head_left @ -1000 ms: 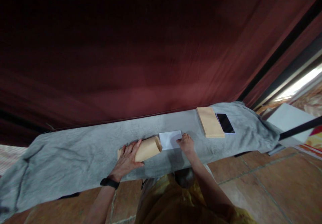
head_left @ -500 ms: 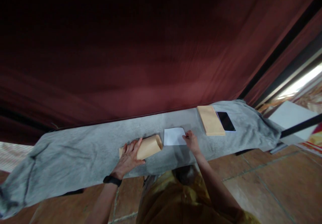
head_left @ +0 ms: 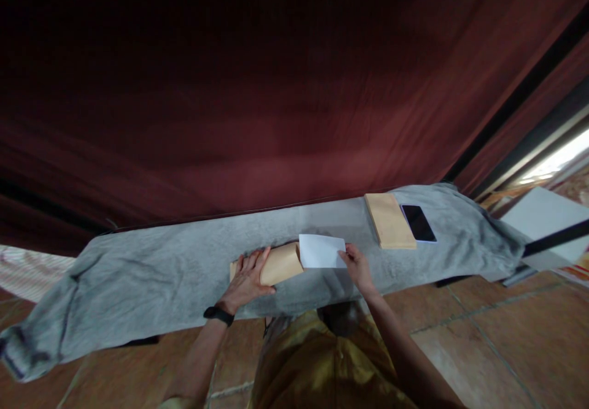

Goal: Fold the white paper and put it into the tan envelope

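A brown paper envelope point(head_left: 283, 263) lies on the grey cloth, its mouth bulging open to the right. Across its left part is my left hand point(head_left: 248, 279), with fingers over the top and the thumb along the lower edge, gripping it. My right hand point(head_left: 358, 267) pinches the right end of a white sheet of paper point(head_left: 321, 252) between thumb and fingers. The left edge of the sheet meets the envelope's mouth; whether any of it is inside, I cannot tell.
A grey cloth point(head_left: 151, 274) covers the long narrow surface. To the right lie a stack of brown envelopes point(head_left: 391, 222) and a dark-screened phone point(head_left: 418, 222). A dark red curtain point(head_left: 276, 121) hangs behind. White sheets point(head_left: 543, 219) stick out beyond a dark bar at far right.
The white paper has come up against the envelope's mouth, held in my right hand. My left hand still grips the envelope. The whole view has shifted slightly.
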A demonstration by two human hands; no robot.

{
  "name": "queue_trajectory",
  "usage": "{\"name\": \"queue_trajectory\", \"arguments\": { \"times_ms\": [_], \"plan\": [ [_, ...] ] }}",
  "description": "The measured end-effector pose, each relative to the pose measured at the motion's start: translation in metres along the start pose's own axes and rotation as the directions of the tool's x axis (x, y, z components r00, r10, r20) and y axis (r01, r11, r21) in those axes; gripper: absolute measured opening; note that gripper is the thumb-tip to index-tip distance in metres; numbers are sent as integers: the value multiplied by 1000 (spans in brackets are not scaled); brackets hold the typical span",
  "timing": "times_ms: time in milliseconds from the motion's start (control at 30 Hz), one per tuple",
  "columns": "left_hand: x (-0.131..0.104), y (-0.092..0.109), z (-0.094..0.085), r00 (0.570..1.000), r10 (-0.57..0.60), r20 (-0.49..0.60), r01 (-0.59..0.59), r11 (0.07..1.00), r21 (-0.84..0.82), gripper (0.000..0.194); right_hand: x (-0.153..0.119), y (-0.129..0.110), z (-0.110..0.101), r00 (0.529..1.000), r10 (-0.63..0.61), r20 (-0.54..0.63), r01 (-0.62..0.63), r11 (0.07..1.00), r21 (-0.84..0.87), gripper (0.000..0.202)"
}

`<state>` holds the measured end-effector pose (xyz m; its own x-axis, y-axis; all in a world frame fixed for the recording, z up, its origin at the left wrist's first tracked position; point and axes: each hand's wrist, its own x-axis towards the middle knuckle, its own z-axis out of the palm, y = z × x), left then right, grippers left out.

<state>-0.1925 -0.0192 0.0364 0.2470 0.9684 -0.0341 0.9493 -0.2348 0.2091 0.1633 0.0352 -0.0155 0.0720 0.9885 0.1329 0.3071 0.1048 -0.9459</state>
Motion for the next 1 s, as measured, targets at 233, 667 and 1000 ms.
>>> {"name": "queue_trajectory", "arguments": {
  "times_ms": [233, 667, 1000],
  "plan": [
    [0, 4, -2, 999, -13, 37, 14, 1000, -17, 116, 11, 4, -8, 999, -37, 39, 40, 995, -86, 35],
    [0, -2, 7, 1000, -8, 13, 9, 1000, -17, 120, 28, -4, -10, 981, -16, 191, 41, 991, -126, 26],
    [3, -5, 12, 1000, 18, -18, -18, 1000, -20, 119, 35, -5, -19, 938, 69, 340, -19, 989, -148, 22]
  ]
}}
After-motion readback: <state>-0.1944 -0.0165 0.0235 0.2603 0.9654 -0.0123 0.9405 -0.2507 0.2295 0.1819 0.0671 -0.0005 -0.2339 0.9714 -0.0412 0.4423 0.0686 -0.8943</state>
